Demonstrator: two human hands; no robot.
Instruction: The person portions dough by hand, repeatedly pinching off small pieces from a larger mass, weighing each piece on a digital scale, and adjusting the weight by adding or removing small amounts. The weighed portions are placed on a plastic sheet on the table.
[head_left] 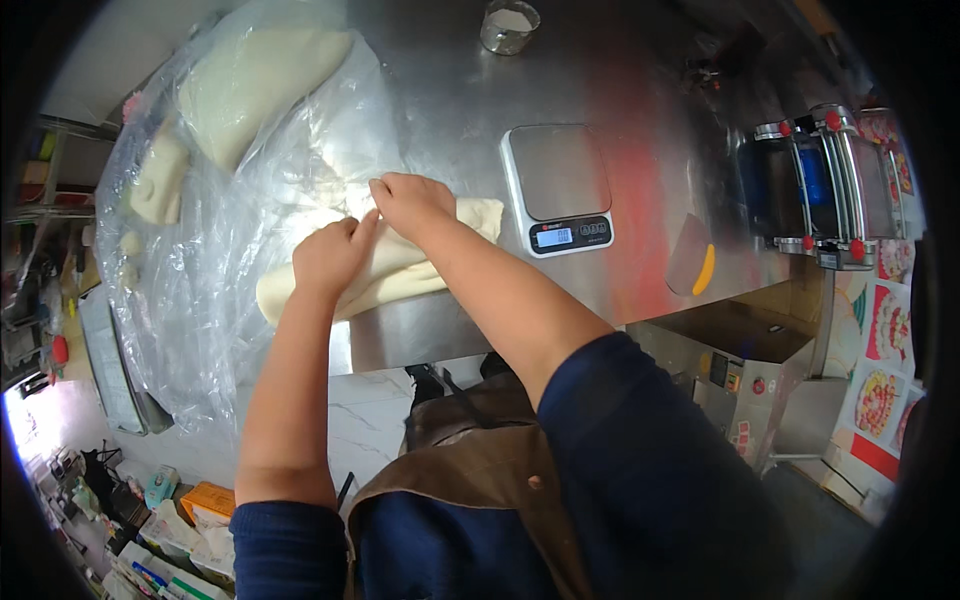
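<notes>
Dough [385, 283] lay beneath left hand [335, 255] and right hand [418, 207], both curled near its far edge; closure, hold unclear. Scale [562, 185] sat right of grip.

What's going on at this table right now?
A person has the left hand and right hand on a layered slab of pale dough on the metal table. Clear plastic sheeting spreads to the left, with more dough under or inside it. A white digital scale stands right of the slab, and a scraper with a yellow edge lies farther right.
</notes>
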